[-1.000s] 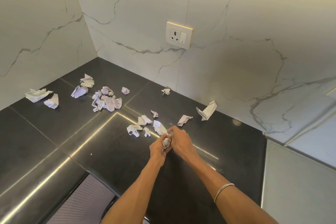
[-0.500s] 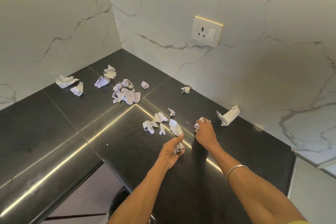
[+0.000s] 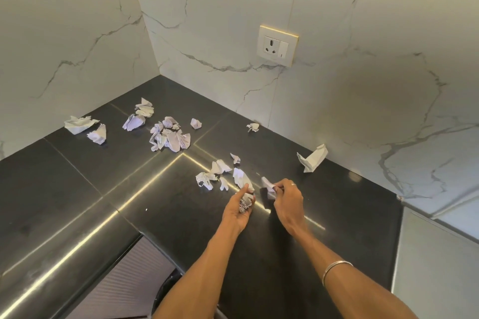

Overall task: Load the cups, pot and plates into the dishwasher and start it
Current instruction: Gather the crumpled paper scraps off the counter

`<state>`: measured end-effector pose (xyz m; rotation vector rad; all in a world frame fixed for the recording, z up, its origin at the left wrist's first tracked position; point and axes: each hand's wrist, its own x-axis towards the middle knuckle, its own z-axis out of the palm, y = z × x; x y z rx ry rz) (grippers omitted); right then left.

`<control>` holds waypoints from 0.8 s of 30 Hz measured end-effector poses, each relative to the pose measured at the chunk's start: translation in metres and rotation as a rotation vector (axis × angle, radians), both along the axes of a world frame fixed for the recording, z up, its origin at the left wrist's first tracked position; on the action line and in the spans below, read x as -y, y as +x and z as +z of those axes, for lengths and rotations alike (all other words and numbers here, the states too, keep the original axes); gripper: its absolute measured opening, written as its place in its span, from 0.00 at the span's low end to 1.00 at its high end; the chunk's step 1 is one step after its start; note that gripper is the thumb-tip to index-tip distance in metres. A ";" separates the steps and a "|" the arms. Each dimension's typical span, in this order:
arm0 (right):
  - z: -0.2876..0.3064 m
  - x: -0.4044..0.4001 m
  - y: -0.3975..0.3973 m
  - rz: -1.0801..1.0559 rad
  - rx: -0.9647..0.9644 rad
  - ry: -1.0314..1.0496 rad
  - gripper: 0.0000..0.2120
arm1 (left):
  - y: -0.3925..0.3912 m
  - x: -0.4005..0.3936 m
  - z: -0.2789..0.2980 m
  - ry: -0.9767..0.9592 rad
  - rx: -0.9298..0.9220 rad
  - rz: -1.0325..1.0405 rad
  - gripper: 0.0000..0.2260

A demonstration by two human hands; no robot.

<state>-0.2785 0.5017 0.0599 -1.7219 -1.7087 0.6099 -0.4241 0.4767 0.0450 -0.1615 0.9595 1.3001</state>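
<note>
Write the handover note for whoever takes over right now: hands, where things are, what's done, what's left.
Left hand: grips a wad of crumpled paper.
Right hand: pinches one paper scrap just above the black counter.
Loose scraps lie scattered toward the corner; one larger piece sits by the wall, below the socket.
No cups, pot, plates or dishwasher in view.
Done: some paper gathered.
Left: the remaining scraps, then apparently all loading and starting the dishwasher.
</note>
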 end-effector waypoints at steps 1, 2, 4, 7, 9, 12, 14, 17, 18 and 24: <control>0.000 0.005 -0.002 0.015 -0.020 0.052 0.09 | -0.002 0.000 0.001 0.006 0.009 0.010 0.10; 0.002 0.010 -0.004 0.040 -0.027 0.097 0.10 | -0.003 0.000 0.000 0.010 0.013 0.013 0.09; 0.005 0.020 -0.007 0.137 0.001 0.166 0.10 | -0.003 0.002 0.000 0.010 0.014 0.014 0.11; 0.005 0.034 -0.013 0.326 0.109 0.178 0.12 | -0.002 0.006 -0.003 -0.006 -0.031 0.016 0.16; 0.001 0.043 -0.018 0.386 0.154 0.166 0.15 | -0.001 0.009 -0.005 -0.021 -0.035 0.017 0.14; -0.001 0.051 -0.027 0.408 0.129 0.160 0.13 | -0.002 0.014 -0.007 0.001 -0.023 0.004 0.11; -0.001 0.054 -0.030 0.419 0.138 0.177 0.12 | -0.005 0.017 -0.007 0.037 -0.016 -0.027 0.11; -0.006 0.056 -0.029 0.439 0.200 0.168 0.16 | -0.009 0.023 -0.007 0.058 -0.017 -0.072 0.13; -0.008 0.056 -0.027 0.445 0.213 0.155 0.18 | -0.010 0.025 -0.008 0.058 -0.029 -0.092 0.14; -0.010 0.057 -0.006 0.517 0.284 0.087 0.16 | -0.001 0.027 -0.011 0.070 -0.156 -0.190 0.19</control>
